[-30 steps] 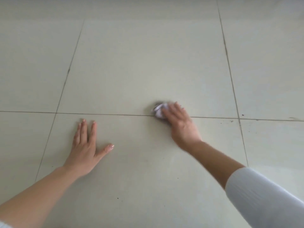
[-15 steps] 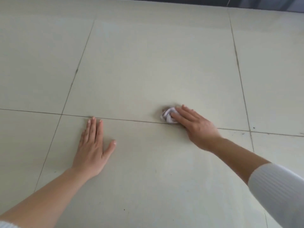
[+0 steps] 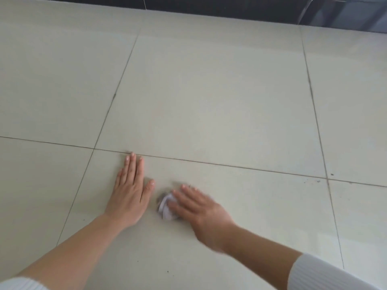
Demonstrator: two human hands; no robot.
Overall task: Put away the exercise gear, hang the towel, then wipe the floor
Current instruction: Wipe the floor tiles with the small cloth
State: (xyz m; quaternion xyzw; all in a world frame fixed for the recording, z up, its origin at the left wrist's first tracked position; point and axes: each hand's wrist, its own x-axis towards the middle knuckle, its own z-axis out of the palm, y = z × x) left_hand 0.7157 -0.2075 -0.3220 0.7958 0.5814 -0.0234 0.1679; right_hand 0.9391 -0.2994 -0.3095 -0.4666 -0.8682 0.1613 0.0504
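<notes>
We count two hands and one wad on the tiled floor [image 3: 209, 101]. Our left hand [image 3: 132, 191] lies flat, palm down, fingers straight and together, thumb spread towards 2 o'clock, holding nothing; its fingertips reach the grout line [image 3: 230, 166] running across the view. Our right hand [image 3: 201, 214], blurred, has its fingers stretched out towards 10 o'clock and presses them down on a small crumpled white wad [image 3: 166, 207]; whether the thumb curls round it we cannot tell. The wad sits on the floor under those fingertips, at about 4 o'clock from the left hand and just beside its thumb, between the two hands. Two white ribbed sleeves show, one on the right forearm [image 3: 326, 275] and one at the left edge [image 3: 18, 284]. At 12 o'clock a dark strip [image 3: 230, 7] borders the tiles.
</notes>
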